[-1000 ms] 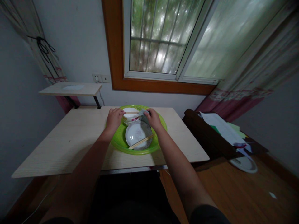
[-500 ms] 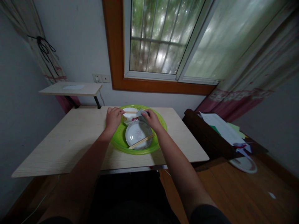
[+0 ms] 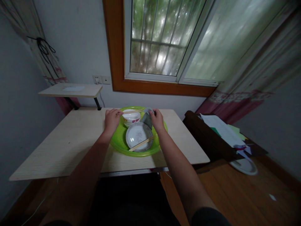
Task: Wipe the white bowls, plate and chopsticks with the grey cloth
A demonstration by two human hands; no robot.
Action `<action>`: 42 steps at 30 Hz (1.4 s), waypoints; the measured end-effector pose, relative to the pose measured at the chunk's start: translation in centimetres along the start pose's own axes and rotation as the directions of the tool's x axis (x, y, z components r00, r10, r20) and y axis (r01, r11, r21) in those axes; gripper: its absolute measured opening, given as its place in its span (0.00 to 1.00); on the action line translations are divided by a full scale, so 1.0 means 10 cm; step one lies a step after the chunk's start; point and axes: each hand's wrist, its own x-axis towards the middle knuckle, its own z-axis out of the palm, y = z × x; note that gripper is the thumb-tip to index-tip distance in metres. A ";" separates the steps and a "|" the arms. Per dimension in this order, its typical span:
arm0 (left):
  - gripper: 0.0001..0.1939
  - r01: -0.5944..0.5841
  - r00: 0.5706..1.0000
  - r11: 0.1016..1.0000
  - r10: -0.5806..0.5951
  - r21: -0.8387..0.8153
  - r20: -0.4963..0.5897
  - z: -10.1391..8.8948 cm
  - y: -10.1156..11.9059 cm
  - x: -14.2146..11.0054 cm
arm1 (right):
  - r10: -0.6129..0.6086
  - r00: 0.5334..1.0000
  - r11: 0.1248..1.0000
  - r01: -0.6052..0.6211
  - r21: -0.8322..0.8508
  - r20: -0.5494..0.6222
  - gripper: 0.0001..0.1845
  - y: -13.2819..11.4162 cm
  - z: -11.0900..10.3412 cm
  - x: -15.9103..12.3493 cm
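My left hand (image 3: 112,120) is closed on one end of a pair of chopsticks (image 3: 133,111), held level over the bowls. A grey cloth (image 3: 147,119) hangs from my right hand (image 3: 156,118), whose fingers pinch it around the far end of the chopsticks. Below them stands a green plastic basin (image 3: 119,138). Inside it, floral white bowls (image 3: 131,118) are stacked at the back, and a shallow white dish (image 3: 138,133) lies in front. More chopsticks (image 3: 142,142) rest across the dish, reaching the basin's right side.
The basin stands on a light wooden table (image 3: 77,141). A small raised shelf (image 3: 70,90) is at the table's back left. Behind is a window (image 3: 162,40) with a wooden frame. A dark brown piece of furniture (image 3: 207,135) with papers (image 3: 219,128) stands to the right.
My right hand has slid a little to the right with the cloth, toward the chopsticks' far end, and more of the cloth hangs down. My left hand has shifted slightly left.
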 end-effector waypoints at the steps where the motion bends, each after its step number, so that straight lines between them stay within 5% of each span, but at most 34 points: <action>1: 0.12 -0.016 1.000 1.000 0.016 0.012 0.015 0.01 0.00 0.00 | -0.003 0.999 1.000 0.002 -0.011 -0.037 0.16 0.00 -0.01 0.00; 6: 0.11 -0.163 0.981 0.985 0.154 0.061 0.120 0.07 0.05 -0.05 | -0.001 0.984 1.000 0.002 0.006 -0.181 0.18 -0.02 -0.04 0.00; 9: 0.11 -0.221 0.964 0.972 0.206 0.078 0.166 0.08 0.07 -0.06 | -0.038 0.986 0.997 0.049 0.060 -0.160 0.19 -0.06 -0.04 -0.02; 13: 0.12 -0.240 0.956 0.967 0.219 0.091 0.194 0.09 0.05 -0.06 | -0.163 0.985 0.979 0.154 0.130 0.058 0.19 -0.15 -0.03 -0.10; 19: 0.13 -0.291 0.941 0.950 0.263 0.112 0.213 0.10 0.04 -0.05 | -0.338 0.846 0.939 0.332 0.089 0.413 0.23 -0.23 0.00 -0.16; 24: 0.14 -0.319 0.932 0.942 0.292 0.104 0.216 0.09 0.05 -0.05 | -0.286 0.867 0.950 0.311 0.005 0.408 0.09 -0.15 0.05 -0.16; 33: 0.13 -0.306 0.934 0.947 0.279 0.096 0.224 0.07 0.08 -0.05 | -0.232 0.817 0.941 0.326 -0.091 0.529 0.09 -0.18 0.04 -0.14; 42: 0.11 -0.258 0.947 0.961 0.231 0.098 0.224 0.08 0.10 -0.06 | -0.185 0.872 0.963 0.252 -0.092 0.453 0.12 -0.18 0.07 -0.16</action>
